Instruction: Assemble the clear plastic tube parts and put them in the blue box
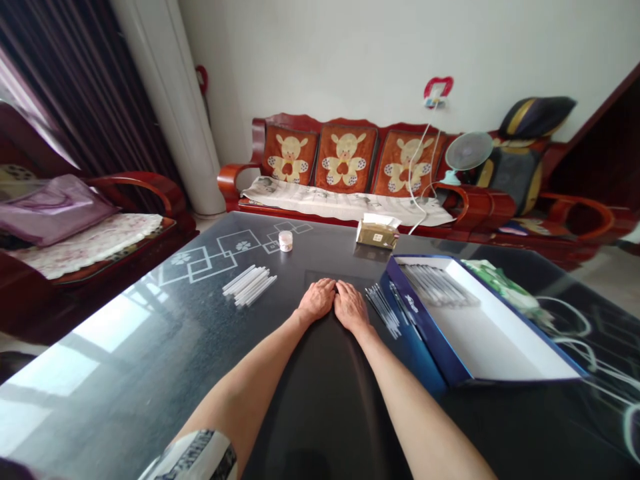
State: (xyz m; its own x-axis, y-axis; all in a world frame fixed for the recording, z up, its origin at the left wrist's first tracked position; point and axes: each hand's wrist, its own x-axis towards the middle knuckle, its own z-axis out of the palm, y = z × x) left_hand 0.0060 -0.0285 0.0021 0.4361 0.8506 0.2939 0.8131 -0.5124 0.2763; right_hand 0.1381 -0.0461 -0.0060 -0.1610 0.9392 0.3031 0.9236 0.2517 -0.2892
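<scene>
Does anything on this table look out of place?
Yes: a loose bunch of thin pens lies on the tabletop beside the right hand, outside the open blue box that holds similar pens.

white plastic sticks [249, 286]: loose bundle, flat, left of hands [317, 300] | thin dark pens [383, 311]: loose, flat, just right | open blue box [431, 328]: farther right, white inside, row of pens [440, 285]

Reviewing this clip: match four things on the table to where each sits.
Things:
1 small white jar
2 pile of white sticks
3 row of pens
4 tan tissue packet

Places:
A inside the open blue box
B at the far edge of the table, near the red sofa
C nearest the left hand
D on the white diamond pattern

Pairs: 1-D, 2-C, 3-A, 4-B
</scene>
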